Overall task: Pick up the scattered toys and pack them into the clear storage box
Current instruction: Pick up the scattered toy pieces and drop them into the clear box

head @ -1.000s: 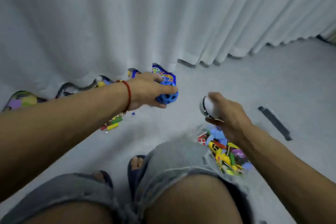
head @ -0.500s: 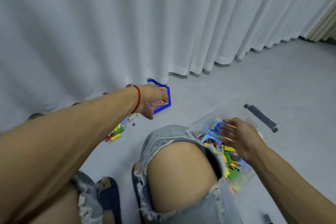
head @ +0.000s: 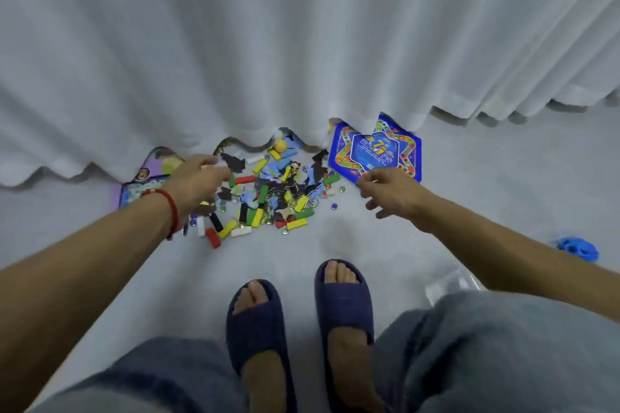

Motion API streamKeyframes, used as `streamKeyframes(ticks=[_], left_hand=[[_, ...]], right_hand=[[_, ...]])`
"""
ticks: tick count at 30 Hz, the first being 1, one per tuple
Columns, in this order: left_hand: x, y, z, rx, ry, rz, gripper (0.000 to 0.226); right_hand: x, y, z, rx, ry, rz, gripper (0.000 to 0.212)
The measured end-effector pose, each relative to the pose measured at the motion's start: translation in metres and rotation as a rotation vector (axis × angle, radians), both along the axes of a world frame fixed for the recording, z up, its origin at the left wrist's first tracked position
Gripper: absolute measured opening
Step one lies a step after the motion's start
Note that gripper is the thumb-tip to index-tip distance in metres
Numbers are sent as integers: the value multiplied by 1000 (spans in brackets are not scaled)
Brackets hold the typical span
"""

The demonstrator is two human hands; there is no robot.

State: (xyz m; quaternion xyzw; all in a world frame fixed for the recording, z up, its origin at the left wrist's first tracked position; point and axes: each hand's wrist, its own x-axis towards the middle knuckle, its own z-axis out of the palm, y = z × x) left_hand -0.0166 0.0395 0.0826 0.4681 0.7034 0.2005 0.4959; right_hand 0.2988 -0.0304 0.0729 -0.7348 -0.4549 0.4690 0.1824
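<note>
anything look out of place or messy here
Yes: a heap of small blocks and beads lies spilled on the floor by the curtain, whose hem covers part of the blue game board. A blue ball sits apart at the right.

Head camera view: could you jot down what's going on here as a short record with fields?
setting: grey floor beside a white curtain
toy pile: small coloured blocks, dark flat pieces and marbles, scattered at the curtain's hem
blue game board: flat on the floor, right of the pile, partly under the curtain
left hand: over the pile's left edge; grasp unclear
right hand: open, empty, at the board's near edge
clear storage box: only a corner shows, lower right
blue ball: far right
</note>
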Motion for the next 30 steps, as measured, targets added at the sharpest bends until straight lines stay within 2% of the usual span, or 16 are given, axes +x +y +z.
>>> streamKeyframes(ticks=[1,4,8,12,16,18,21,24,28,30], left_hand=[[-1,8,-19,11,11,15,58],[3,31,-78,85,72,-65,63],[24,77,-148,204,266,-268,60],[56,139,-190,296,298,-374,58],[82,206,-205,455,284,-400,51],[86,226,-216,460,361,-399,62],[94,225,-235,440,415,-363,82],[107,230,-250,520,524,-374,75],[122,249,-262,610,795,-465,58],[123,251,-270,667,880,-519,49]], right_hand=[[-1,23,-16,-6,-84,101,23],[-5,94,-60,9,-328,390,40],[-10,188,-107,75,-440,577,49],[-12,265,-135,185,-501,622,54],[-2,309,-153,266,-491,536,71],[7,312,-168,275,-466,517,68],[14,304,-201,301,-585,586,68],[9,299,-235,323,-679,538,72],[-6,287,-260,408,-940,509,58],[-13,278,-264,483,-987,534,55]])
